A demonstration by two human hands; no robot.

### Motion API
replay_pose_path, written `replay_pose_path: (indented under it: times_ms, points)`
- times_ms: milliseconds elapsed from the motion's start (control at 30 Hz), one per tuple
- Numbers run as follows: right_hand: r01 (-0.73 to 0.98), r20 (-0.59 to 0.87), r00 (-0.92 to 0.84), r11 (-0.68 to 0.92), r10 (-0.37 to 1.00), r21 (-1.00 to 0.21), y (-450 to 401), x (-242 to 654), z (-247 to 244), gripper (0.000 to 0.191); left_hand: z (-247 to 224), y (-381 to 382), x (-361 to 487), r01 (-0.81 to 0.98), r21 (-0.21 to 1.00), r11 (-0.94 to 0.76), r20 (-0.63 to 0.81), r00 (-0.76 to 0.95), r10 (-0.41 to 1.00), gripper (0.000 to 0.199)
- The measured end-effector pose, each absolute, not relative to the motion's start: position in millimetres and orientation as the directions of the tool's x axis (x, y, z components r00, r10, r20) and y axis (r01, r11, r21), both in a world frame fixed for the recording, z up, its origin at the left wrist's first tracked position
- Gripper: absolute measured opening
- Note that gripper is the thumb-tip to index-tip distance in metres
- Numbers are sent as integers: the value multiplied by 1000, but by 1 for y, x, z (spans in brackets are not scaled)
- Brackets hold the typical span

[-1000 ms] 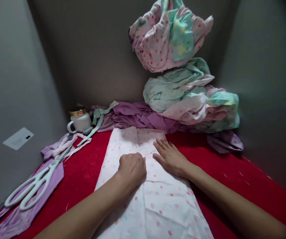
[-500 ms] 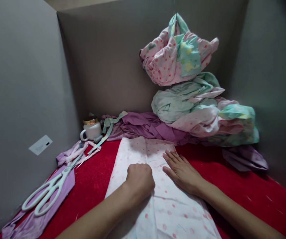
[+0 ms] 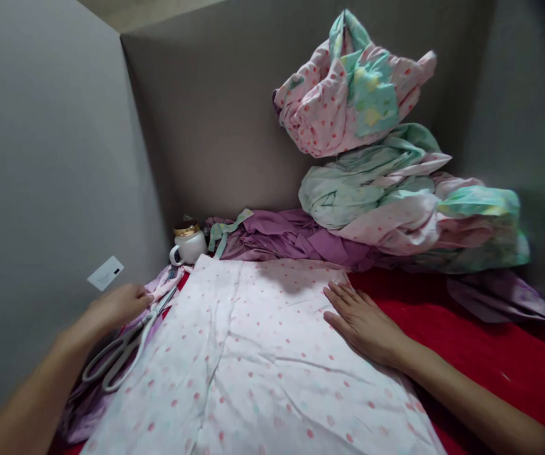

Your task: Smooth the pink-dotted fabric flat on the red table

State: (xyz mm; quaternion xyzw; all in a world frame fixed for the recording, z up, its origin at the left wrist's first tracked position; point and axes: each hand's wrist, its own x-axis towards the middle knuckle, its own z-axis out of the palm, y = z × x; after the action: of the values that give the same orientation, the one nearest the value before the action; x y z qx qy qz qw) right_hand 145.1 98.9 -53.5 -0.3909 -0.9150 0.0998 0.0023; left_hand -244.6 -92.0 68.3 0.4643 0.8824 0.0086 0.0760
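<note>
Two bare hands were on a wide sheet of pale polka-dot fabric [image 3: 253, 360] that lay spread across the red table surface [image 3: 480, 335], and it stretched between them and under both. At the far left, the left hand [image 3: 113, 308] was out over the fabric's left edge, fingers curled; it looked to be gripping the edge there, though the blur made it hard to tell exactly what the fingers pinched. Just below and beside that hand lay white-handled scissors [image 3: 120, 354], blades pointing away from the person, resting on a strip of purple cloth [image 3: 76, 407]. A white card [image 3: 105, 273] was stuck on the grey wall to the left. Further back, near the corner, a small white cup with a gold lid [image 3: 187, 242] stood just past the fabric's far left corner.

The polka-dot sheet filled the middle, creased along a line running toward the person, its far edge touching a heap of purple fabric [image 3: 295, 237] against the back wall. Right of centre, the right hand [image 3: 364, 322] lay flat on the sheet near its right edge, fingers together and straight, palm down. Behind it rose a tall pile of pink and mint bundles [image 3: 376, 158], leaning on the back wall.
</note>
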Motion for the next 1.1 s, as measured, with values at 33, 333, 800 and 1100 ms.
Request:
replay_pose_path:
  times_ms: [33, 333, 800, 1100]
  points:
    - [712, -65, -696, 677, 715, -185, 99, 145, -55, 67, 75, -95, -243, 822, 53, 568, -119, -559, 820, 34]
    - [704, -19, -703, 690, 711, -169, 101, 146, -62, 67, 67, -81, -125, 912, 35, 408, -220, -391, 894, 33]
    - [708, -37, -699, 686, 714, -168, 99, 147, -58, 67, 25, -78, -91, 879, -157, 451, -232, -477, 848, 31]
    - [723, -70, -689, 677, 722, -138, 99, 146, -55, 65, 12, -82, -96, 867, -141, 477, -159, -496, 854, 28]
